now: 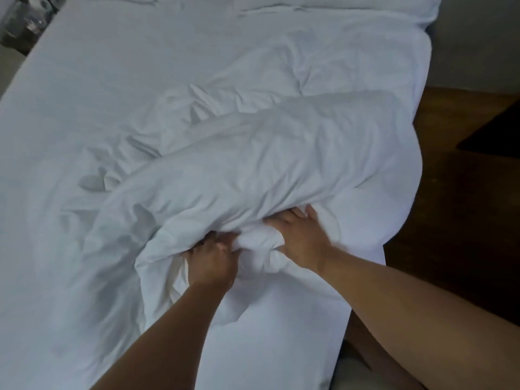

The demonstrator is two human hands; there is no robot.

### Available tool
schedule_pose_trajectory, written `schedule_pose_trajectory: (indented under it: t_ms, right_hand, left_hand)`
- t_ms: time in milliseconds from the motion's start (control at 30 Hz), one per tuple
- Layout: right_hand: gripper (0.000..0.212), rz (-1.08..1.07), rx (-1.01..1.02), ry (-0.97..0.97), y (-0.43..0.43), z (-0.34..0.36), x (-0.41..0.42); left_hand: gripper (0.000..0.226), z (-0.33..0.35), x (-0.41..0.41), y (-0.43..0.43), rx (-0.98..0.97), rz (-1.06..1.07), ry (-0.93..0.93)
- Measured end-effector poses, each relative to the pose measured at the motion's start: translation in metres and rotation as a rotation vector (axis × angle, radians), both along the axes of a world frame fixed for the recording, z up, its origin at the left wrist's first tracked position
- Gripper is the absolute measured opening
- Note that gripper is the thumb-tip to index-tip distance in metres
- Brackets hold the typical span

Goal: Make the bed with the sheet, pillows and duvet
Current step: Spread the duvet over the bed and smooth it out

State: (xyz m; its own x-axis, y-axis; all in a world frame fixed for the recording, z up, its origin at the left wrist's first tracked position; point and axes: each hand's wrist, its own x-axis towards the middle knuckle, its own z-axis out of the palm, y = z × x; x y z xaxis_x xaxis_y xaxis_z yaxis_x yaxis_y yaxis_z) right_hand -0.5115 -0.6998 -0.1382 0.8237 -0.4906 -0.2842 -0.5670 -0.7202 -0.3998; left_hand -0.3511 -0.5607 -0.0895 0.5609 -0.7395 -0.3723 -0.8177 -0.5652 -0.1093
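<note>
A white duvet [253, 153] lies rumpled across the bed, raised in a thick fold that runs from the near middle toward the right edge. My left hand [212, 260] grips a bunch of the duvet at the near end of that fold. My right hand [299, 240] grips the same bunch just to the right, fingers dug into the cloth. Flat white bedding [92, 80] covers the left and far part of the bed. White pillows [309, 2] show partly at the far top edge.
Dark wooden floor [461, 192] runs along the bed's right side, with a darker patch [495, 130] further right. A cluttered spot with clear glass items [25, 21] sits at the far left corner. A grey wall [478, 38] rises at the far right.
</note>
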Motion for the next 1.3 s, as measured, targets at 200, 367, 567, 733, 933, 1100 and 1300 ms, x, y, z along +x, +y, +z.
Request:
schedule_pose_trajectory:
  t_ms: [200, 367, 567, 733, 933, 1100, 1300]
  right_hand:
    - [0.021, -0.167, 0.047, -0.213, 0.024, 0.022, 0.003]
    - [0.033, -0.147, 0.266, -0.119, 0.098, 0.06, -0.023]
    - [0.038, -0.185, 0.49, -0.19, 0.203, 0.166, -0.053]
    - [0.023, -0.062, 0.581, -0.456, 0.259, 0.274, -0.063]
    - [0.033, -0.161, 0.347, -0.667, 0.253, 0.356, -0.058]
    - [0.029, -0.316, -0.044, -0.364, 0.207, 0.295, -0.067]
    - [0.029, -0.495, -0.141, 0.07, 0.225, 0.163, -0.102]
  left_hand:
    - [0.041, 0.027, -0.001, 0.018, -0.247, -0.073, 0.119]
    - [0.049, 0.062, -0.015, 0.097, -0.164, -0.07, 0.369]
    - [0.037, 0.156, -0.032, 0.201, -0.293, -0.067, 0.537]
    - [0.065, 0.308, -0.027, 0.252, -0.143, -0.193, 0.464]
    - [0.065, 0.4, -0.015, 0.244, -0.375, -0.161, 0.253]
    - [0.082, 0.274, -0.041, 0.265, -0.679, -0.166, 0.218]
    - [0.137, 0.096, -0.071, 0.344, -0.078, 0.236, 0.386]
